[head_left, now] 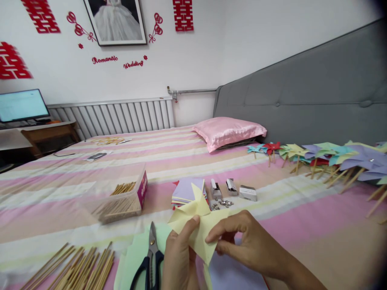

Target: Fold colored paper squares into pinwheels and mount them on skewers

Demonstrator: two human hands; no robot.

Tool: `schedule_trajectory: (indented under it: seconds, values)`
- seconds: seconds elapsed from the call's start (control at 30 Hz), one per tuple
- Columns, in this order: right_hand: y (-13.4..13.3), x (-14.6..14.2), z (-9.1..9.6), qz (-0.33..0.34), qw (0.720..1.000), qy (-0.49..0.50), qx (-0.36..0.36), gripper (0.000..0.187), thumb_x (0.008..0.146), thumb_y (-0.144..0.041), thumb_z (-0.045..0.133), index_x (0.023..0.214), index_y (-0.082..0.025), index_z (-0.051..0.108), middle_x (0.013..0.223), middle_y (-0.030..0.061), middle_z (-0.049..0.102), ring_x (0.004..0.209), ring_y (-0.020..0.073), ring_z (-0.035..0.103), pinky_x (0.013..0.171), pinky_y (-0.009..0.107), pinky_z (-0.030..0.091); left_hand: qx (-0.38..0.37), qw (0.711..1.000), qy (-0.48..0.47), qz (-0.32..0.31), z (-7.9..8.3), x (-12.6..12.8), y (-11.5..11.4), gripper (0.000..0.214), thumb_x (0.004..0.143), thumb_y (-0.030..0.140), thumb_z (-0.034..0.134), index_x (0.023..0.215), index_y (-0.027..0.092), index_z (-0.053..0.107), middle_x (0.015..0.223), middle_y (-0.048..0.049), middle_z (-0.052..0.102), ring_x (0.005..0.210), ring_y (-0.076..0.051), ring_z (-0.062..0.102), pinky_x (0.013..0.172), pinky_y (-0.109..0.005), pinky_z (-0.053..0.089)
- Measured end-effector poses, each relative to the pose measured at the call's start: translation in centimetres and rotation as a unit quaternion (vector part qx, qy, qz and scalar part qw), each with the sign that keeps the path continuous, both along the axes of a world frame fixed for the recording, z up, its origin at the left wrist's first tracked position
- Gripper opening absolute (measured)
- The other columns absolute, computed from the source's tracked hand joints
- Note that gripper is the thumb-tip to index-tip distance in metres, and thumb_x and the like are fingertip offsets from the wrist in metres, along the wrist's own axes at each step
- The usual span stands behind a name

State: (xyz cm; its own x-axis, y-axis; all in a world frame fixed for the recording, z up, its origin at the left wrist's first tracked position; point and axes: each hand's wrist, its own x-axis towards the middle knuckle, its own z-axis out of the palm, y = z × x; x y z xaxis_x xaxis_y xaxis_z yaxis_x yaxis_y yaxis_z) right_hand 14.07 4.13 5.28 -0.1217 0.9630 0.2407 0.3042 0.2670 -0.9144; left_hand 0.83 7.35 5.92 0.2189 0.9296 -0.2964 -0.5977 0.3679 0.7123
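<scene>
A pale yellow paper pinwheel (pixel 208 225), partly folded, is held between my two hands in front of me. My left hand (pixel 181 253) grips it from below, thumb pressed on the folded points near its centre. With thumb and fingers, my right hand (pixel 242 237) pinches the sheet's right side. Scissors (pixel 152 253) with dark handles lie on green paper (pixel 133 253) just left of my left hand. Beneath my hands is purple paper (pixel 238 272). Beyond the pinwheel sit a stack of coloured paper squares (pixel 187 189) and small metal pins (pixel 222 204).
Loose wooden sticks (pixel 84 268) lie at front left, behind them a clear plastic box (pixel 121 205) of more sticks. Several small boxes (pixel 248 192) stand past the pins. Finished pinwheels (pixel 326 155) line the right side, near a pink pillow (pixel 229 129) and grey headboard (pixel 302 88).
</scene>
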Motion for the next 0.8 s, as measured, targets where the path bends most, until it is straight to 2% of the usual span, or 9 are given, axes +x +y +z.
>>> schedule_trajectory:
  seconds: [0.13, 0.3, 0.4, 0.6, 0.8]
  values:
    - [0.1, -0.1, 0.0, -0.015, 0.999, 0.029, -0.003, 0.01, 0.069, -0.014, 0.066, 0.072, -0.02, 0.074, 0.059, 0.0004, 0.069, 0.053, 0.0141, 0.06, 0.052, 0.023, 0.044, -0.003, 1.0, 0.01, 0.022, 0.3, 0.6, -0.4, 0.042, 0.069, 0.008, 0.064, 0.11, 0.011, 0.059, 0.074, -0.0066, 0.075, 0.072, -0.022, 0.07, 0.063, -0.027, 0.053]
    - [0.3, -0.3, -0.2, -0.01, 0.992, 0.121, -0.028, 0.002, 0.066, -0.017, 0.072, 0.068, -0.018, 0.071, 0.058, -0.0009, 0.066, 0.054, 0.0113, 0.057, 0.052, 0.02, 0.043, -0.005, 1.0, 0.008, 0.023, 0.5, 0.8, -0.5, 0.04, 0.07, 0.01, 0.064, 0.11, 0.01, 0.059, 0.07, -0.0058, 0.074, 0.07, -0.021, 0.069, 0.061, -0.026, 0.053]
    - [0.5, -0.4, -0.7, -0.01, 0.988, 0.153, -0.023, 0.003, 0.066, -0.018, 0.073, 0.066, -0.016, 0.07, 0.055, -0.0007, 0.066, 0.052, 0.0108, 0.057, 0.05, 0.019, 0.043, -0.008, 1.0, -0.001, 0.014, 0.2, 0.8, -0.5, 0.042, 0.067, 0.01, 0.067, 0.108, 0.011, 0.06, 0.071, -0.0051, 0.074, 0.069, -0.021, 0.069, 0.06, -0.025, 0.052]
    - [0.7, -0.7, -0.8, -0.055, 0.986, 0.157, -0.003, 0.008, 0.069, -0.021, 0.071, 0.064, -0.016, 0.068, 0.052, -0.0017, 0.061, 0.05, 0.0104, 0.057, 0.049, 0.019, 0.042, 0.001, 1.0, -0.012, 0.011, -0.6, 0.7, -0.3, 0.033, 0.066, 0.015, 0.069, 0.099, 0.011, 0.065, 0.077, -0.0054, 0.074, 0.071, -0.019, 0.068, 0.06, -0.024, 0.05]
    - [0.5, -1.0, -0.4, -0.09, 0.98, 0.176, 0.01, 0.01, 0.072, -0.024, 0.068, 0.066, -0.016, 0.067, 0.073, 0.0015, 0.06, 0.06, 0.0117, 0.056, 0.053, 0.021, 0.046, 0.023, 0.999, -0.019, 0.013, -0.8, 0.8, -0.4, 0.027, 0.067, 0.018, 0.07, 0.093, 0.011, 0.068, 0.076, -0.0061, 0.074, 0.076, -0.021, 0.068, 0.064, -0.025, 0.05]
